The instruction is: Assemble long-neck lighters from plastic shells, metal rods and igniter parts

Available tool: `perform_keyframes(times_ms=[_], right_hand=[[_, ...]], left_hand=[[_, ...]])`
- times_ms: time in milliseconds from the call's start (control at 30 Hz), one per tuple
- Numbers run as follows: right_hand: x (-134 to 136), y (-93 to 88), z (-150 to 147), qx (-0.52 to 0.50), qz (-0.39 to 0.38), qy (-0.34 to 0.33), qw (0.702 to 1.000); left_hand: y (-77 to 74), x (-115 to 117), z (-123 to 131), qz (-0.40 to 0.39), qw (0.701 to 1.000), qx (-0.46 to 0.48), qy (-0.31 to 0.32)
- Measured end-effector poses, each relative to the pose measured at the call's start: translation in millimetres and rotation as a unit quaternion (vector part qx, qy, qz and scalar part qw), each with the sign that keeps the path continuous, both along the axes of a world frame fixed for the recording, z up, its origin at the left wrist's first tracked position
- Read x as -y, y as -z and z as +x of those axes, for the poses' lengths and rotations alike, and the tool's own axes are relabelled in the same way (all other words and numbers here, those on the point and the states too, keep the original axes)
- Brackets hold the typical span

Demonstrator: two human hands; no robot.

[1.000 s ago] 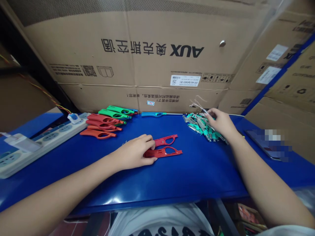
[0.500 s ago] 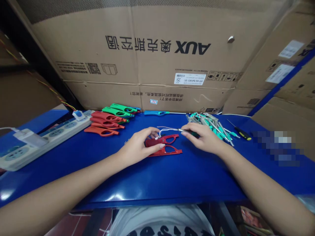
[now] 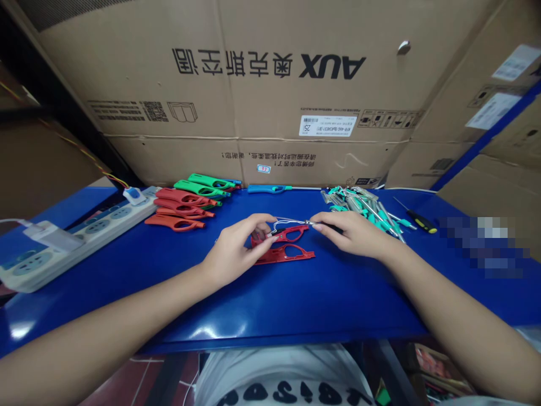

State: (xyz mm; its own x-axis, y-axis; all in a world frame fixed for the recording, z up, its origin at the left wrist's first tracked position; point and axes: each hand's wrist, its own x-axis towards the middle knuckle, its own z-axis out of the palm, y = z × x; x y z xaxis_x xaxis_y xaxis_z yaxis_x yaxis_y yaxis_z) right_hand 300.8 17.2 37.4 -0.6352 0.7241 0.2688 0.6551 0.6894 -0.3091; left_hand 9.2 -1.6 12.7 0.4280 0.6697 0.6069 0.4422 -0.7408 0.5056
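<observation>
Right hand (image 3: pixel 354 232) has shifted from the heap of metal rods with green fittings (image 3: pixel 367 210) to beside the red handle halves (image 3: pixel 271 257) on the blue tabletop (image 3: pixel 321 299), pinching a slim metal part (image 3: pixel 310 223) with white wires (image 3: pixel 289 221). Left hand (image 3: pixel 232 248) curls at the wire ends; whether it grips them cannot be told. Risk: overtensioned wires could detach; a nudge could displace either half.

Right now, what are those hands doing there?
The person's right hand holds a wired part, and its white wires reach toward the left hand. Two red shells are beside the left hand. Coloured handles lie stacked on the blue table to the left, a pile of parts to the right.
</observation>
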Motion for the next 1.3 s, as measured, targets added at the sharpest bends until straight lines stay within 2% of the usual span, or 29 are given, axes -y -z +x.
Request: perform_keyframes(times_ms=[67, 167, 333, 433, 700, 900, 1133, 1300], right_hand=[[0.9, -1.7, -0.2, -0.002, -0.038, -0.018, 0.999], [2.7, -4.1, -0.3, 0.0, -0.138, -0.057, 0.989], [4.9, -5.6, 2.2, -0.04, -0.333, -0.096, 0.937], [5.0, -6.3, 4.9, -0.054, -0.394, -0.087, 0.913], [-3.0, -6.0, 14.6, -0.013, -0.328, -0.063, 0.942], [-8.7, -0.4, 17.0, -0.002, -0.287, -0.079, 0.955], [-10.2, 2.2, 14.5, 0.005, -0.305, -0.038, 0.952], [-9.5, 2.3, 13.3, 0.031, -0.239, -0.052, 0.969]], left_hand=[[-0.9, 0.5, -0.5, 0.031, 0.999, -0.016, -0.012], [-2.4, -0.3, -1.5, 0.047, 0.999, -0.024, -0.011], [-4.6, -3.6, -1.1, 0.022, 0.998, -0.041, 0.043], [-3.7, -4.2, 0.3, -0.008, 0.996, -0.066, 0.064], [2.6, -6.3, -0.7, -0.026, 0.988, -0.132, 0.081], [2.6, -7.2, -2.1, -0.034, 0.98, -0.173, 0.088], [4.9, -9.3, -2.1, -0.02, 0.978, -0.191, 0.084], [6.6, -8.8, -1.5, -0.024, 0.979, -0.183, 0.086]])
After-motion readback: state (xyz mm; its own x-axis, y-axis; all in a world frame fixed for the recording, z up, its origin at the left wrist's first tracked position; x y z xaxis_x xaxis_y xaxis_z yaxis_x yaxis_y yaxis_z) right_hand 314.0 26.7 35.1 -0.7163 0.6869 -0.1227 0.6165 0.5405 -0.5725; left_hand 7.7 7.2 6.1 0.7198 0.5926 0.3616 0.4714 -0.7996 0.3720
